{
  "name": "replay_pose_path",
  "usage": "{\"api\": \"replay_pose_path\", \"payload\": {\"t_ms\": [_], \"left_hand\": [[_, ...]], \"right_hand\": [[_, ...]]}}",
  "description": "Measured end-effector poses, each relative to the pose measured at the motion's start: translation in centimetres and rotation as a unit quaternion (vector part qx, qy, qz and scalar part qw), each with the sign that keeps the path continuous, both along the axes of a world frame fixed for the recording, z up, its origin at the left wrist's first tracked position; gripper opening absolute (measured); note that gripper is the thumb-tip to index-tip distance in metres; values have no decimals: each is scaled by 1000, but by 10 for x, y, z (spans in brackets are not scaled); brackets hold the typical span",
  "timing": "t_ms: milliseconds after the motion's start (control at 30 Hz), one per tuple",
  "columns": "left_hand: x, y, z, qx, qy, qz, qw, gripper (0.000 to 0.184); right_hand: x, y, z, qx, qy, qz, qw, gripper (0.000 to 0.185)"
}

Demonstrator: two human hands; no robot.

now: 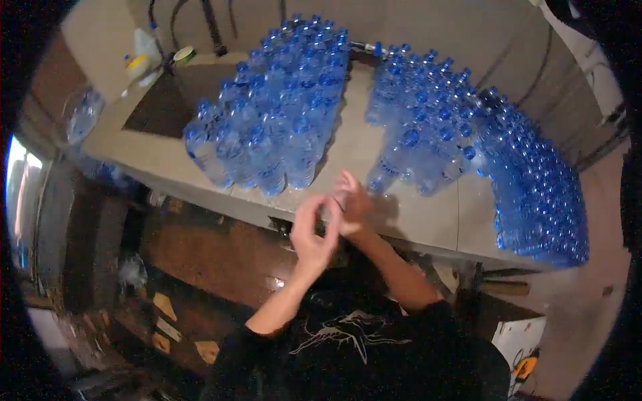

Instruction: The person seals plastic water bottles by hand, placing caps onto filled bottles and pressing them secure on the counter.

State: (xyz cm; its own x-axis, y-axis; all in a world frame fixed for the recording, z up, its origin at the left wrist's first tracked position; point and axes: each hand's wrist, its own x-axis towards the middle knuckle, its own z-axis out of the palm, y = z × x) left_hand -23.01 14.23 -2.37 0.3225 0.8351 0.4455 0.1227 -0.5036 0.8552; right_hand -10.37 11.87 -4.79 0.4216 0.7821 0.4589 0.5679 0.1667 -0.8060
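My left hand (pixel 313 232) is raised in front of the counter edge, its thumb and fingers curled into a ring with the tips together. Against those tips is my right hand (pixel 356 206), its fingers bent and slightly blurred. Something small and pale may be between the two hands, but I cannot make it out. Just beyond them stands a block of clear water bottles with blue caps (pixel 267 144), packed upright in rows. To the right of my hands is a second group of the same bottles (pixel 418 144); its nearest bottles lean in the view.
A large mass of blue-capped bottles (pixel 535 194) covers the counter's right end. A dark sink (pixel 160 103) is at the left, with a roll of tape (pixel 184 55) and a yellow-labelled bottle (pixel 138 65) behind it. Below lies a brown floor (pixel 200 250).
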Motion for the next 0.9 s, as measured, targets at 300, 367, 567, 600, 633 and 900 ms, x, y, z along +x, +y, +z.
{"api": "replay_pose_path", "payload": {"t_ms": [300,367,567,600,633,900], "left_hand": [[120,24,-1,22,24,-87,996,80],[132,30,-30,-19,21,-101,995,81],[115,-37,-15,-11,58,-182,982,69],[116,-55,-14,5,76,-200,977,66],[128,-74,-18,-20,52,-224,973,64],[286,-143,-1,-12,2,-166,986,72]], "right_hand": [[49,-162,27,-36,89,-219,971,33],[61,-171,23,-22,142,-252,957,32],[198,-189,-18,16,20,-362,932,54],[228,-191,-22,14,-2,-379,925,59],[252,-184,-18,-8,-30,-437,899,64],[368,-149,-29,-53,-88,-461,882,86]]}}
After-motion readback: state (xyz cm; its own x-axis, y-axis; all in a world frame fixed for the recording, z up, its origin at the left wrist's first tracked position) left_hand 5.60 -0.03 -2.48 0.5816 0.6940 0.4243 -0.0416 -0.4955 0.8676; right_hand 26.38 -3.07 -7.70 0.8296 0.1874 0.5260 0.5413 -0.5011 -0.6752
